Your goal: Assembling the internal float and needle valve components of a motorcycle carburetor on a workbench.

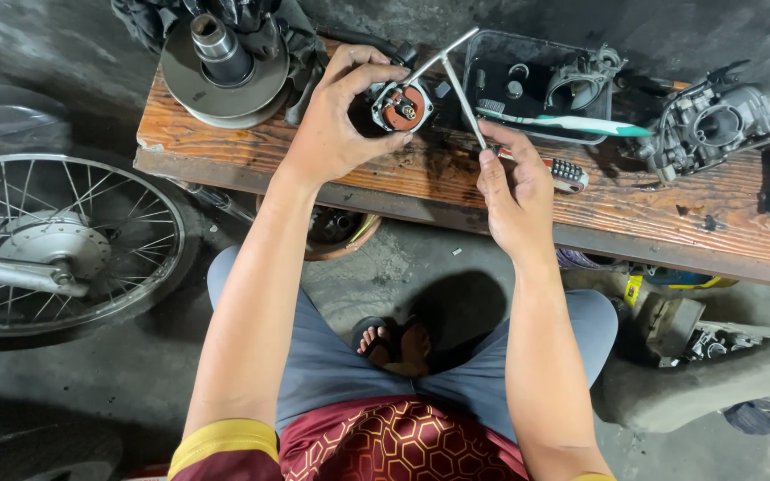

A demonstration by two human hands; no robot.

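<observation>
Over the wooden bench, left hand closed around 1 small round metal part, right hand pinched on 1 T-handle wrench seated in it, toothbrush and tray beyond; tilted wrench likely to slip off.

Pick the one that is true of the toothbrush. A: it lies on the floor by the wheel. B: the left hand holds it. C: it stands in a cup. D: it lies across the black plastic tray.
D: the toothbrush rests across the black tray on the wooden bench, touched by neither hand.
</observation>
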